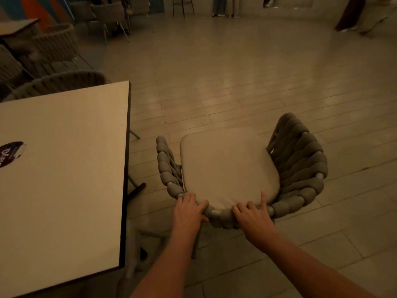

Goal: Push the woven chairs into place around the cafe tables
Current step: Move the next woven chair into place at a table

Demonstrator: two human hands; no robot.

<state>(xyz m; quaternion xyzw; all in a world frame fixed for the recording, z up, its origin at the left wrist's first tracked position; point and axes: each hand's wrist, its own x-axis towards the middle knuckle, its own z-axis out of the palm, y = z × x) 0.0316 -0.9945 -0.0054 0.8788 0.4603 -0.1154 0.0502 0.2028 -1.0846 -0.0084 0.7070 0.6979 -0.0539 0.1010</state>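
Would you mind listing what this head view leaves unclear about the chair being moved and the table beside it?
- Woven chair: its legs are mostly hidden under the seat cushion and both arms.
- Left hand and right hand: fingers curl over the backrest, so grip tightness is unclear.
- Table: cut off by the left edge.
- Sticker: cropped, lettering unreadable.
- Far chairs: too dim for detail.

I see the woven chair (pixel 247 168) standing right of the table (pixel 64 168), apart from it, my hands on its near back rail. Behind the table, another chair (pixel 64 82), probably tucked in.
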